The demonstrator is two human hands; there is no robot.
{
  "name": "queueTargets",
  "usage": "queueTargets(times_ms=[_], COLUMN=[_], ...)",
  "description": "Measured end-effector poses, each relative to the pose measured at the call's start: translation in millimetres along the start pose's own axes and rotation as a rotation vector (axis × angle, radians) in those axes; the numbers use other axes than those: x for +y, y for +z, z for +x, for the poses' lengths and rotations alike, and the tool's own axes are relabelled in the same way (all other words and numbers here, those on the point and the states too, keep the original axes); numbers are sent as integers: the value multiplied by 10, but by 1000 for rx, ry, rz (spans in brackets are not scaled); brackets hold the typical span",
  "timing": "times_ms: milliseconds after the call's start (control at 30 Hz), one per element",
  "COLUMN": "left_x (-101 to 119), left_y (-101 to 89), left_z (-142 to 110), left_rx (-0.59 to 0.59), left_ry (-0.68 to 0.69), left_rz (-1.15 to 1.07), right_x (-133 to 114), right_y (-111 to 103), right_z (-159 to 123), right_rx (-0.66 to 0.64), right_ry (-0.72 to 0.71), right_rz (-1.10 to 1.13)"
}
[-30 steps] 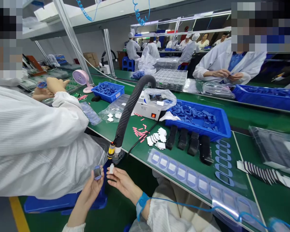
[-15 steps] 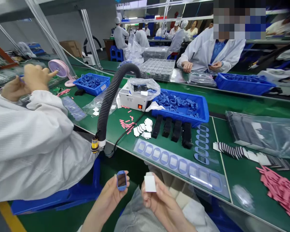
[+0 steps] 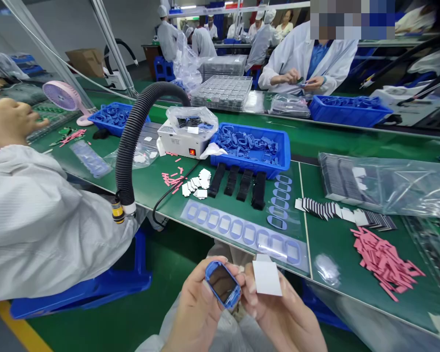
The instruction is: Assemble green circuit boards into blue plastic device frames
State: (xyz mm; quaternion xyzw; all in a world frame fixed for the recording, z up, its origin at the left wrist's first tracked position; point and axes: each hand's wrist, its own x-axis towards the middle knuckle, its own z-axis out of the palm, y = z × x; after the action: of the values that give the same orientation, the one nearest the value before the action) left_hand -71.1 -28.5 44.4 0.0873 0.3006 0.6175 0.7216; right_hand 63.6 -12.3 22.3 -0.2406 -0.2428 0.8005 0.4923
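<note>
My left hand [image 3: 200, 298] grips a small blue plastic frame with a dark glossy screen [image 3: 222, 283], face up and tilted. Close beside it, my right hand [image 3: 278, 308] pinches a square white card [image 3: 267, 277] with a narrow tab at its top. The fingertips of my right hand reach the frame's right edge; whether they press on it I cannot tell. Both hands are over my lap, in front of the bench edge. Just beyond them lies a clear strip of oval blue-rimmed films [image 3: 236, 229] on the green bench.
A black flexible hose [image 3: 126, 151] arches down at the left, near a co-worker's white sleeve [image 3: 29, 220]. Behind are a blue bin of blue frames [image 3: 284, 154], black stacks [image 3: 258, 190] and white pieces [image 3: 201, 183]. Pink strips [image 3: 383, 259] lie right, near a row of dark-and-white cards [image 3: 319, 208].
My view has swung right and down. My hands, apart at first, have come together over my lap, still carrying the blue frame and white card. The white card now faces me broadly.
</note>
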Motion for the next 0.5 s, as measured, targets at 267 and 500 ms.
queueTargets(times_ms=[267, 500], left_x=[-193, -379], left_y=[241, 267], left_z=[17, 42], left_rx=[-22, -54], left_ry=[84, 121], left_rz=[55, 183], right_x=[-343, -396], right_y=[-54, -100], right_z=[-199, -292], right_rx=[183, 171], right_ry=[-839, -1032], right_rz=[-974, -1566])
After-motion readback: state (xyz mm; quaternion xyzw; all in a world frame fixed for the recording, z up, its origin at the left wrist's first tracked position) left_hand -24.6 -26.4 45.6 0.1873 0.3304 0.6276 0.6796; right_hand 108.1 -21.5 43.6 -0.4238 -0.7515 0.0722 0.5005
